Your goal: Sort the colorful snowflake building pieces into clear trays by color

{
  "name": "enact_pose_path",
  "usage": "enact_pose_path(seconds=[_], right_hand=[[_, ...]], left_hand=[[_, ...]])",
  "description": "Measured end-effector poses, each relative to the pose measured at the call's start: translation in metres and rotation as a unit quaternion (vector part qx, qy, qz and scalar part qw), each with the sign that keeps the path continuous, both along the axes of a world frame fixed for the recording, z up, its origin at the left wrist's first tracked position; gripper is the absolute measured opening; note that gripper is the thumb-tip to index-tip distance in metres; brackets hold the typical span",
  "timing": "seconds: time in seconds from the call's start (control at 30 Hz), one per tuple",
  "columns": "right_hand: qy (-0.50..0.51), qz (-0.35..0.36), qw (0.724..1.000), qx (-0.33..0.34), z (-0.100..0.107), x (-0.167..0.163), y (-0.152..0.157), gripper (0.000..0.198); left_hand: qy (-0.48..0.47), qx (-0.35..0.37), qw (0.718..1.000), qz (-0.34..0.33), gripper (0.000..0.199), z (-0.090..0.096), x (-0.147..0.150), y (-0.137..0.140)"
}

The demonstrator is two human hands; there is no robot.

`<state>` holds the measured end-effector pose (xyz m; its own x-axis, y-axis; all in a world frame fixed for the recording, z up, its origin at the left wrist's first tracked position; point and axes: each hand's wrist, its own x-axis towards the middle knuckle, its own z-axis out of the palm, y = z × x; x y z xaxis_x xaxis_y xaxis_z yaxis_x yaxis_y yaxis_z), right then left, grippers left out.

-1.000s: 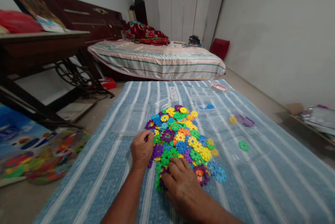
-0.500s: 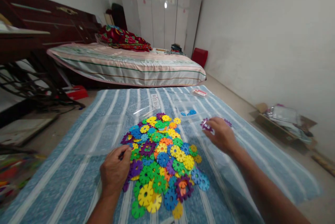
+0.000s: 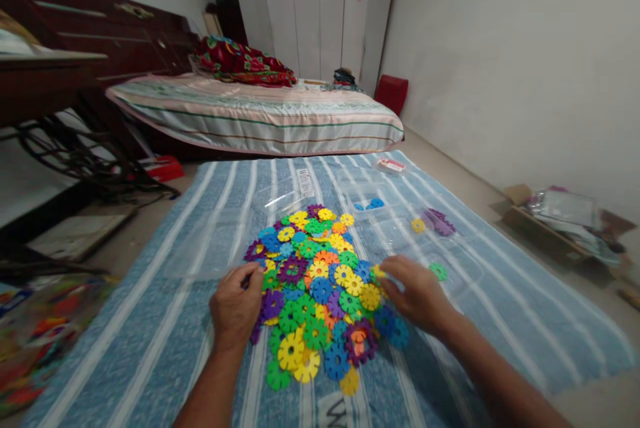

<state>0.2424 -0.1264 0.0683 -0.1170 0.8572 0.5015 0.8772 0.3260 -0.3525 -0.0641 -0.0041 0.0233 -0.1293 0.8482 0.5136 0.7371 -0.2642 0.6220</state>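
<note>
A heap of flat, notched plastic snowflake discs [image 3: 320,291] in yellow, green, blue, orange and purple lies on the striped cloth, with some purple square pieces [image 3: 293,269] among them. My left hand [image 3: 235,303] rests at the heap's left edge, fingers curled closed. A small dark spot shows between them, but I cannot make out what it is. On the right edge, my right hand [image 3: 416,291] has thumb and forefinger apart, fingertips at a yellow disc [image 3: 379,271]. To its right, clear plastic trays hold a green disc [image 3: 439,272], a yellow disc [image 3: 417,225] and purple square pieces [image 3: 440,221].
Behind the heap, a clear tray holds blue discs [image 3: 375,203]. A labelled clear lid [image 3: 283,196] and another clear tray [image 3: 200,251] lie to the left. A bed [image 3: 260,121] stands beyond; an open cardboard box [image 3: 560,225] sits on the floor at right.
My right hand has come back left and nearer to the heap's edge; the purple square piece it held is out of it. My left hand stays closed beside the heap. The view has shifted slightly.
</note>
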Motion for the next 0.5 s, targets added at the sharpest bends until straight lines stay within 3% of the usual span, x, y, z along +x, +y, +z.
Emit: enact_pose_path(seconds=[0.17, 0.33, 0.5], right_hand=[[-0.026, 0.091, 0.989, -0.118, -0.001, -0.052, -0.025, 0.008], [-0.071, 0.071, 0.980, -0.174, -0.013, -0.057, -0.038, 0.059], [-0.084, 0.062, 0.979, -0.177, -0.022, -0.056, -0.045, 0.060]], left_hand=[[-0.001, -0.002, 1.000, -0.002, 0.027, 0.002, 0.002, -0.002], [-0.008, 0.001, 1.000, -0.002, 0.026, 0.003, 0.003, -0.003], [-0.010, 0.001, 1.000, -0.007, 0.026, 0.003, 0.004, -0.003]])
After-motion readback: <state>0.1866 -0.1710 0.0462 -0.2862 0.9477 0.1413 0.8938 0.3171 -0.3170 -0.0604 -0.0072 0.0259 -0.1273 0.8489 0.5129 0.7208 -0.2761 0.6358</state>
